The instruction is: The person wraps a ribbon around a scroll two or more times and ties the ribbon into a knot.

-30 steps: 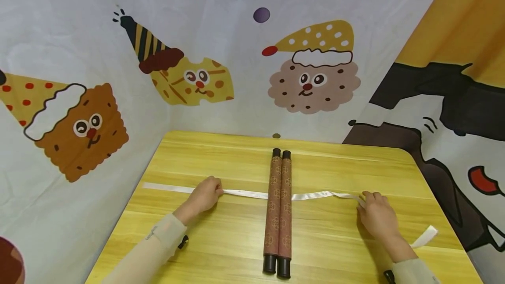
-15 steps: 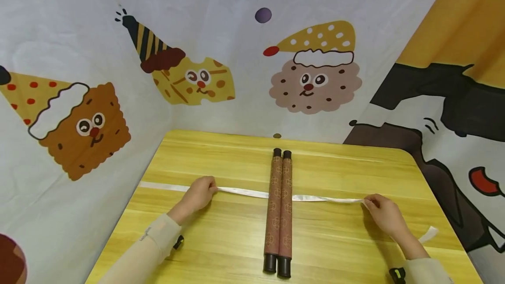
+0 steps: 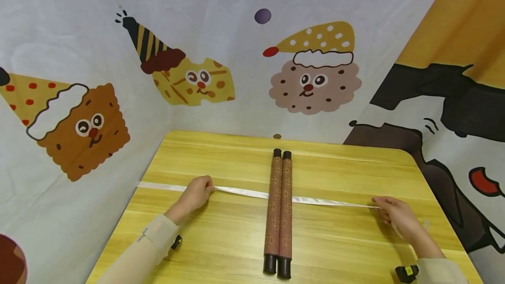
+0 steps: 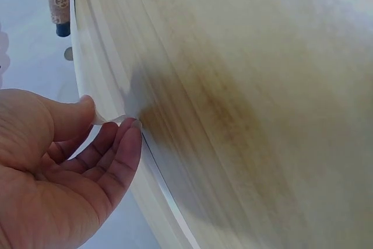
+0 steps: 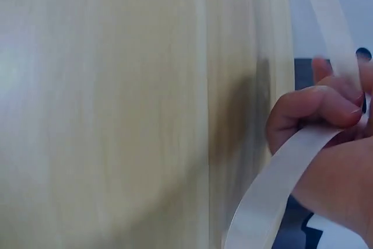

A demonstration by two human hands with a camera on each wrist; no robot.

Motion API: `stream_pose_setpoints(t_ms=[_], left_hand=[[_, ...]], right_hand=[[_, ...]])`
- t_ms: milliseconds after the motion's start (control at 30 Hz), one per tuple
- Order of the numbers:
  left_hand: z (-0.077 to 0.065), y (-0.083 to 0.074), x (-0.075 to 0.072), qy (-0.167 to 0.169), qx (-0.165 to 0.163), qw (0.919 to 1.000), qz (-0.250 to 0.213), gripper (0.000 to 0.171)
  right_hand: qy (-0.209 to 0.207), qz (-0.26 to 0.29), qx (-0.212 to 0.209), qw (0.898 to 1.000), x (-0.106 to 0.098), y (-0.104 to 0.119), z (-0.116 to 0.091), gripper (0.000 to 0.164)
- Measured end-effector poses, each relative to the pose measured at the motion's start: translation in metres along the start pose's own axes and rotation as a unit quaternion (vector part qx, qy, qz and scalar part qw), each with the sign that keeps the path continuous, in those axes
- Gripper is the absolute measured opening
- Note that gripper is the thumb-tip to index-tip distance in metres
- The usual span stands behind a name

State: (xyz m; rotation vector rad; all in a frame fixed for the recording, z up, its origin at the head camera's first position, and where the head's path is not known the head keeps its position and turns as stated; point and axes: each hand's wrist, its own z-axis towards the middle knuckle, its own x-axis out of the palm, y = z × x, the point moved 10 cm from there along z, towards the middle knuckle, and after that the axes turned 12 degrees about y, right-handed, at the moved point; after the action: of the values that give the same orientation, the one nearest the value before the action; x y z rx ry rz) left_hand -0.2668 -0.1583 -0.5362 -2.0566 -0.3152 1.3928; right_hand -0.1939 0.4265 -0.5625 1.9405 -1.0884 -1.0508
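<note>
Two brown rolls (image 3: 274, 205) lie side by side on a table (image 3: 339, 240), a white ribbon (image 3: 311, 200) passing beneath them. Left of the rolls, the left hand (image 3: 195, 194) pinches the ribbon between thumb and fingertips; right of the rolls, the right hand (image 3: 396, 214) pinches it too, with a slack length hanging loose. The ribbon looks nearly taut, so a harder pull from one side could slide it off centre or make the rolls turn and part
</note>
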Motion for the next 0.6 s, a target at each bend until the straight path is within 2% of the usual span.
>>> stream_pose_setpoints(t_ms=[233, 433, 600], left_hand=[[0.001, 0.003, 0.0, -0.005, -0.003, 1.0, 0.005, 0.015], [0.002, 0.004, 0.001, -0.007, -0.001, 0.9999, 0.009, 0.016], [0.001, 0.005, 0.0, -0.012, -0.004, 0.9998, 0.013, 0.017]], right_hand=[[0.003, -0.114, -0.02, 0.993, -0.003, 0.007, -0.006, 0.048], [-0.01, -0.138, 0.01, 0.99, -0.009, -0.003, -0.008, 0.051], [-0.002, -0.133, 0.006, 0.991, -0.009, -0.005, -0.007, 0.049]])
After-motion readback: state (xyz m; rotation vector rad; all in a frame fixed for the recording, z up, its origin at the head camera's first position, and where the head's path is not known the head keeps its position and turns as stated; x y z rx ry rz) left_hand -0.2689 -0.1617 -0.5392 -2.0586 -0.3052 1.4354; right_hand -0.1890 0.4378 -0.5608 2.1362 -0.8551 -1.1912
